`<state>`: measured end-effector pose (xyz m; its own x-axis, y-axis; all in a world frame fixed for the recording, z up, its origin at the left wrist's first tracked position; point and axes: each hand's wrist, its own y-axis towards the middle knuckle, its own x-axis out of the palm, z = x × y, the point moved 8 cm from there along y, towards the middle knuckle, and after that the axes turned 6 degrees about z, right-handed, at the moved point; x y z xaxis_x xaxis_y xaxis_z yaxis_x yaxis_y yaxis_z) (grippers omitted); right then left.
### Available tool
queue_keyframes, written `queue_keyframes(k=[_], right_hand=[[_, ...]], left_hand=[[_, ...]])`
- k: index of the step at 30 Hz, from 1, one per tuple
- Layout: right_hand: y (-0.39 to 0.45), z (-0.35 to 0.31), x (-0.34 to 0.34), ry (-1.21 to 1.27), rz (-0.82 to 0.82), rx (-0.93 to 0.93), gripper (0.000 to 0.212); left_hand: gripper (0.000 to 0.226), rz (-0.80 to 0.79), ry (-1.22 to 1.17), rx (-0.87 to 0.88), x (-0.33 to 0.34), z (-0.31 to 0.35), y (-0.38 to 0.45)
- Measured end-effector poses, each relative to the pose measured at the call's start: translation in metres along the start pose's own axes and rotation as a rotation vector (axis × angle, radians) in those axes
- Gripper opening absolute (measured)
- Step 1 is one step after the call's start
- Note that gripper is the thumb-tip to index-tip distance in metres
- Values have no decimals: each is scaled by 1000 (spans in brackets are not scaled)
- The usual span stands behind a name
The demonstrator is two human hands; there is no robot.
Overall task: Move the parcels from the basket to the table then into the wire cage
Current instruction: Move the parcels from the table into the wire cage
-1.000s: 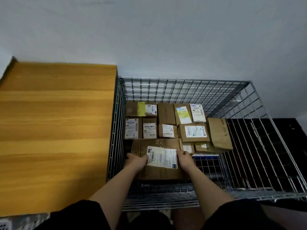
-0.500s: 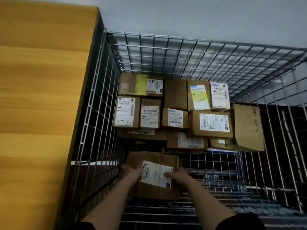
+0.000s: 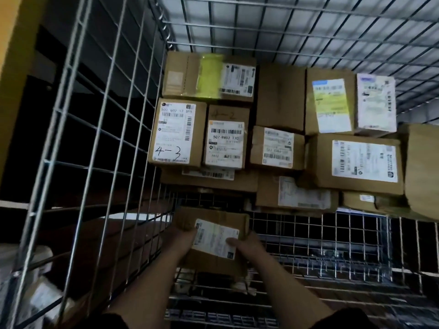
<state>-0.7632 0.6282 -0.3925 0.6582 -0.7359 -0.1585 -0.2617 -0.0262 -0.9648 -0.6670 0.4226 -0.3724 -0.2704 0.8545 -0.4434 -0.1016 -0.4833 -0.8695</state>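
Note:
Deep inside the wire cage (image 3: 99, 129), I hold a brown cardboard parcel (image 3: 213, 255) with a white label low near the cage floor. My left hand (image 3: 184, 236) grips its left side and my right hand (image 3: 247, 244) grips its right side, thumb on the label. Just beyond it, several labelled cardboard parcels (image 3: 278, 148) are stacked against the cage's far wall, one marked "4-3" (image 3: 177, 134) at the left.
The wooden table (image 3: 14, 55) shows as a yellow edge at the far left, outside the cage wall. Bare wire floor (image 3: 332, 252) lies to the right of the held parcel. A tall brown parcel (image 3: 420, 169) leans at the far right.
Both hands have lowered the parcel deeper into the cage, toward its floor in front of the stack. My view has dropped and moved closer to the stacked parcels.

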Motion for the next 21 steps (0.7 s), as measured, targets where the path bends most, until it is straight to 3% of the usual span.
queue_keyframes(k=[4, 9, 14, 18, 21], right_hand=[[15, -5, 11, -55, 33, -34, 72], [32, -4, 17, -132, 63, -77, 78], [36, -14, 13, -285, 175, -208, 61], [32, -16, 13, -269, 236, -269, 61], [23, -13, 13, -161, 296, -319, 49]], left_hand=[[103, 86, 79, -37, 8, -29, 43], [95, 212, 217, 34, 1, -3, 15], [97, 251, 359, 86, 7, 3, 12], [93, 249, 362, 109, 10, 5, 10], [95, 277, 418, 172, 10, 10, 1]])
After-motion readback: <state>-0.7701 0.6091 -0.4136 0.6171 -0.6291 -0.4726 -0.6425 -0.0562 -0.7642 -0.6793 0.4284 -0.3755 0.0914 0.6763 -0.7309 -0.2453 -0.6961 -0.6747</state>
